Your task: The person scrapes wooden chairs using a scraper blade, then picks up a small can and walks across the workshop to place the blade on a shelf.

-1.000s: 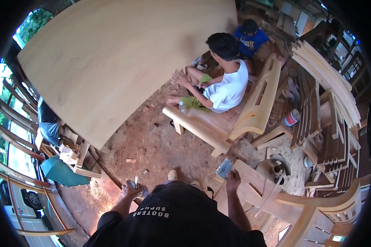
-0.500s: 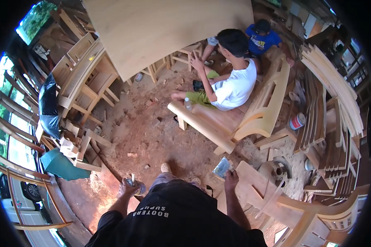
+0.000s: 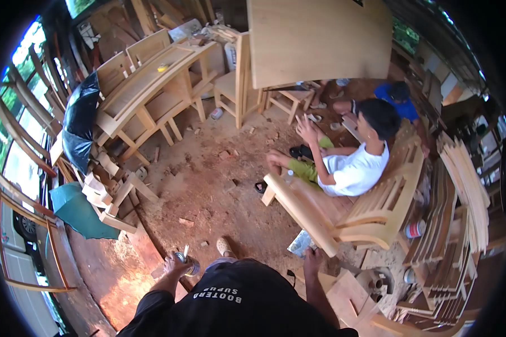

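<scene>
My left hand (image 3: 173,266) is closed around a small open can (image 3: 191,266) at the lower middle of the head view. A thin pale stick or handle (image 3: 186,250) rises out of the can. My right hand (image 3: 314,258) grips a flat piece with a mottled blue-white face (image 3: 301,244) by its near edge; its exact kind is not clear. Just beyond that piece is the front arm of a wooden bench (image 3: 301,213), and whether they touch I cannot tell.
A person in a white shirt (image 3: 351,168) sits on the bench, and another in blue (image 3: 396,98) is behind. Wooden desks (image 3: 152,84), a black umbrella (image 3: 80,123) and a green umbrella (image 3: 81,210) are on the left. Stacked planks (image 3: 464,191) stand right; wood scraps (image 3: 186,222) litter the floor.
The view has swung left and up, so the bench and seated person appear farther right and lower. Both my hands keep their holds, and the flat piece now appears closer to the bench arm.
</scene>
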Demonstrator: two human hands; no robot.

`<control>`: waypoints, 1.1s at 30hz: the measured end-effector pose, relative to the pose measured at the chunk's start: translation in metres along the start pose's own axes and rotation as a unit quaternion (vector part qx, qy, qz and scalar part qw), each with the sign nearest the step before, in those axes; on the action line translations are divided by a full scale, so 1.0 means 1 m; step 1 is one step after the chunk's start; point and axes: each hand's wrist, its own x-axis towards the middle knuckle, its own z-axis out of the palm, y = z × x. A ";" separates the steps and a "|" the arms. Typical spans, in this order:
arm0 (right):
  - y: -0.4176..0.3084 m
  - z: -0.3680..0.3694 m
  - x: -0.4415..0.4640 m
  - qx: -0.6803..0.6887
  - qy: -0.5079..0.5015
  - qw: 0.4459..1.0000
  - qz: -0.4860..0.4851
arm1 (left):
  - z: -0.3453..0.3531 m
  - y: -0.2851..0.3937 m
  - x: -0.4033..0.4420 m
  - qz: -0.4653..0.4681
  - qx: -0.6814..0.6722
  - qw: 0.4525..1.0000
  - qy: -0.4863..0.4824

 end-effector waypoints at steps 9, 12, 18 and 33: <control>-0.086 0.123 0.042 -0.018 -0.046 0.998 -0.035 | -0.077 0.004 0.085 -0.011 -0.004 0.999 0.043; -0.090 0.162 0.057 -0.015 -0.060 0.996 -0.057 | -0.097 0.003 0.110 -0.024 -0.025 0.998 0.054; -0.136 0.209 0.088 -0.034 -0.079 0.991 -0.108 | -0.114 0.017 0.152 -0.046 -0.031 0.997 0.049; -0.208 0.362 0.285 -0.034 -0.078 0.976 -0.198 | -0.187 0.145 0.301 -0.052 -0.011 0.994 0.091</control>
